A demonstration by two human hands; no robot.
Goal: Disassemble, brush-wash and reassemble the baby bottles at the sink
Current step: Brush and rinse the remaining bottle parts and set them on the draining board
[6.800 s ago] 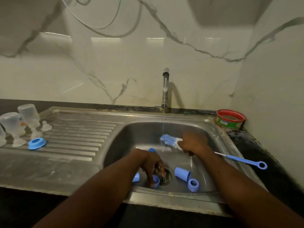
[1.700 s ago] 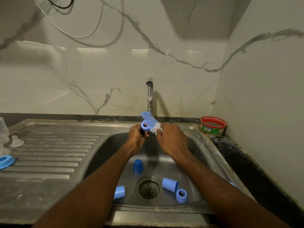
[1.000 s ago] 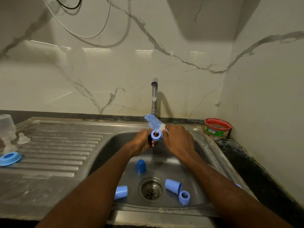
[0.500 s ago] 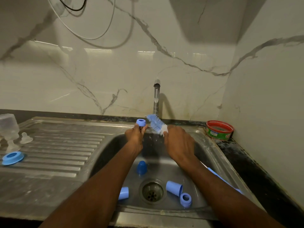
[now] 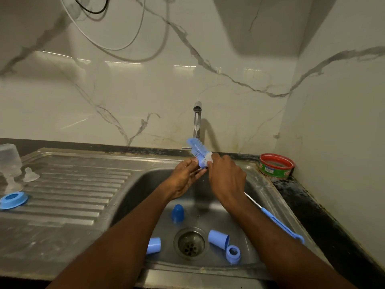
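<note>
A blue-bristled bottle brush [image 5: 198, 152] is gripped by the right hand [image 5: 226, 179], closed around the wire stem just below the bristles; its slim blue plastic handle [image 5: 281, 225] trails back under the right forearm. The left hand [image 5: 184, 178] is held against the lower bristles with fingers curled narrowly, seemingly around a small blue part, though what is pinched there cannot be told.

Below both hands, in the steel sink basin [image 5: 262, 197], smooth blue plastic bottle pieces are scattered: a domed cap [image 5: 177, 212] standing upright, a cylinder [image 5: 153, 245] left of the round perforated drain [image 5: 189, 243], another cylinder [image 5: 217, 239] lying right of the drain, and a threaded ring [image 5: 233, 253] touching it.

Far to the left of the left hand, on the ribbed steel drainboard [image 5: 79, 190], a flat blue ring [image 5: 13, 200], a clear silicone teat [image 5: 30, 175] and a frosted bottle [image 5: 9, 161] are seen. Beyond the hands a chrome tap [image 5: 196, 122] is mounted before a glossy veined marble wall. To the right of the right hand a round red-rimmed tub [image 5: 276, 166] is set on the dark, stained counter.
</note>
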